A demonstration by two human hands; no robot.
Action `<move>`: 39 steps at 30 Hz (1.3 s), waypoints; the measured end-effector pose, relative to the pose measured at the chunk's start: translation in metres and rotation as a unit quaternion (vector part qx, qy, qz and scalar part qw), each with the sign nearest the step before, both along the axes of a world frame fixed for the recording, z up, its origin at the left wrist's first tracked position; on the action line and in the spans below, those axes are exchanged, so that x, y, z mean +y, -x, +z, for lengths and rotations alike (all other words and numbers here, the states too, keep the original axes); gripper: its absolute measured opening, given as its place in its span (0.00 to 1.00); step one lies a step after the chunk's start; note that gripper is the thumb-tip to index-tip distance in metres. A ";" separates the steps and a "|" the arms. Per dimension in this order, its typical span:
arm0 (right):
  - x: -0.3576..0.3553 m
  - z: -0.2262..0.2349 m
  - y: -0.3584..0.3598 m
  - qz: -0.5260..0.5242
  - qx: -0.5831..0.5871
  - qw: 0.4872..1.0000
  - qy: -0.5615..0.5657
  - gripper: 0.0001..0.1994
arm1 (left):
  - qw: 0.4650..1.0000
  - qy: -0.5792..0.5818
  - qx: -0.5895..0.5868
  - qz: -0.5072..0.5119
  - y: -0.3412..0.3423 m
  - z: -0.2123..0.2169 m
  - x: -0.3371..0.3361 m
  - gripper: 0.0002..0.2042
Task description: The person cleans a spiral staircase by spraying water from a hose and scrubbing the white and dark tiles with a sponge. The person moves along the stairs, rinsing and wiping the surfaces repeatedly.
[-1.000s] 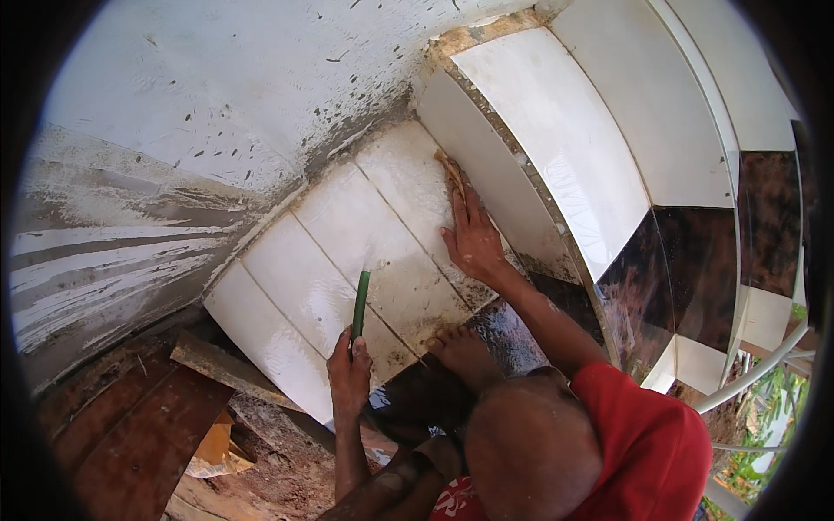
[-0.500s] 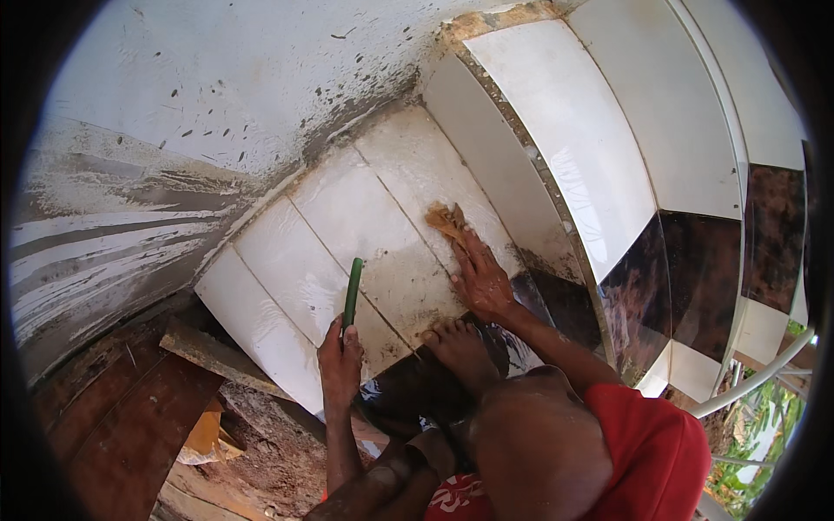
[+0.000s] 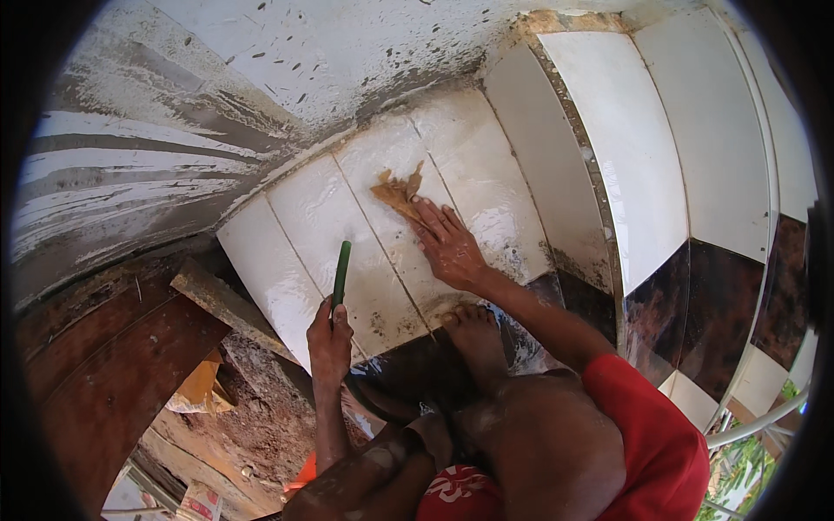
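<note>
The left hand (image 3: 330, 346) had its fingers wrapped around the green hose (image 3: 342, 271) near its mouth, seemingly to aim it across the wet white tiles (image 3: 306, 213), while the right hand (image 3: 454, 256) lay outstretched, not clenched, apparently pinning the brown rag (image 3: 397, 194) against them.

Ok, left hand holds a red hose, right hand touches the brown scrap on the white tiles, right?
No, the hose is green, not red, in the head view. Left hand, right hand and brown scrap are as you say.
</note>
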State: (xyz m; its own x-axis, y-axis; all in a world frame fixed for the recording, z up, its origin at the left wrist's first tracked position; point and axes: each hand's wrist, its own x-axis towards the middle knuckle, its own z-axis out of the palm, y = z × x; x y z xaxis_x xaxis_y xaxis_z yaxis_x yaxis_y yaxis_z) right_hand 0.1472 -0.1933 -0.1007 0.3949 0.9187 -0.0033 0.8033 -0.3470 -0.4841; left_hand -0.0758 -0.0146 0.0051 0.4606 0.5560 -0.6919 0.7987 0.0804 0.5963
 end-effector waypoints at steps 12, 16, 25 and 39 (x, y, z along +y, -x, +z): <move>0.041 0.001 0.000 0.172 -0.028 0.984 0.039 0.28 | 0.980 -0.063 0.041 0.185 0.057 0.006 0.013 0.16; 0.104 -0.014 -0.007 0.042 -0.047 0.996 -0.058 0.26 | 0.974 -0.093 0.050 0.199 0.068 0.006 0.011 0.16; 0.034 -0.028 0.155 0.563 -0.006 0.826 -0.001 0.29 | 0.957 -0.115 0.055 0.260 0.086 0.036 0.004 0.17; 0.089 -0.021 0.114 0.255 0.033 0.962 -0.089 0.24 | 0.965 -0.155 0.090 0.190 0.094 0.048 -0.004 0.21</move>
